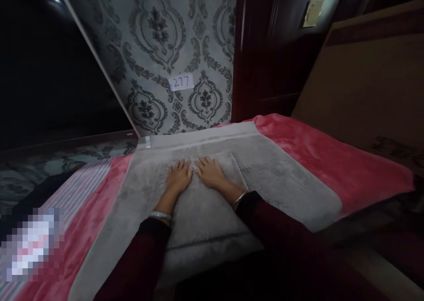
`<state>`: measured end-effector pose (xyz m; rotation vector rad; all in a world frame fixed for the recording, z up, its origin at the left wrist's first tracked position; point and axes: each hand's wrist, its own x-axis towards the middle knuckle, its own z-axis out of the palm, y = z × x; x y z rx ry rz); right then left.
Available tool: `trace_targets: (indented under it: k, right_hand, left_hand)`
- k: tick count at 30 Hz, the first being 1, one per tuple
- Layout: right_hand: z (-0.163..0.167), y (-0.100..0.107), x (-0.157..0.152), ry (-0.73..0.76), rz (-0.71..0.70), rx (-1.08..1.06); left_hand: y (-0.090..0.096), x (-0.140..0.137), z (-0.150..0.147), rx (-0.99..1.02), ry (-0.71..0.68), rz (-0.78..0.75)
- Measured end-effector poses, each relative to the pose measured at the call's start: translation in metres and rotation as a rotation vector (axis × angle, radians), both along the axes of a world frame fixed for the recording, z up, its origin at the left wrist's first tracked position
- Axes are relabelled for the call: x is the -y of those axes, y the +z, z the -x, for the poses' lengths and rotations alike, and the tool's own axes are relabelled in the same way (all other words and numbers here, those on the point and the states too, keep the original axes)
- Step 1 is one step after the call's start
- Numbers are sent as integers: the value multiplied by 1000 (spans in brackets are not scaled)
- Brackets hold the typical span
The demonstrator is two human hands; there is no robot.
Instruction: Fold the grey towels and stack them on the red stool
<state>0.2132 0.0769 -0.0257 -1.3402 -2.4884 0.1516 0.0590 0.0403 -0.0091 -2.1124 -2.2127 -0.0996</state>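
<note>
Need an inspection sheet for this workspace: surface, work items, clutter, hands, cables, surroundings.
Surface: pink cover, wrinkled, under a larger gray cloth.
Work items: gray fuzzy piece, roughly rectangular, lying on the larger gray cloth.
Clutter: striped cloth at left; pixelated patch at lower left, contents unreadable.
Hands: left hand and right hand palms down on the fuzzy piece, fingers spread, side by side.
Cables: nothing seen.
Surroundings: patterned wallpaper with "277" label; dark red panel; cardboard at right.

Matt fuzzy grey cloth (202,215), plush pink blkt (318,159), glossy wood-look panel (265,66), cardbd box (371,93)
</note>
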Motion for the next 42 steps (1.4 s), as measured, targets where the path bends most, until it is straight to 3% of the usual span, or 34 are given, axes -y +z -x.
trace_targets:
  k: [6, 10, 14, 19, 26, 32, 36, 42]
  right_hand:
    - [-56, 0, -24, -193, 62, 30]
    - [-94, -2, -23, -294, 145, -19]
    - [-123, -9, -6, -282, 207, -158]
    - [-149, -17, 33, -325, 174, -414]
    - [-152, -5, 79, -335, 304, -418]
    - [-126, 5, 112, -326, 194, -240]
    - [-123, 0, 112, -354, 224, -271]
    - [-142, -12, 94, -449, 301, -394]
  left_hand:
    - [6, -3, -1, -2, 17, 42]
    - [7, -1, -3, -13, 11, 17]
    - [6, 2, -3, 3, -2, -29]
    - [8, 8, -4, -1, -26, -141]
    - [14, 16, -7, -8, -32, -65]
    - [6, 25, -13, -33, 10, -71]
    - [5, 25, -15, -48, 11, -85]
    - [8, 25, -16, -70, 9, -70]
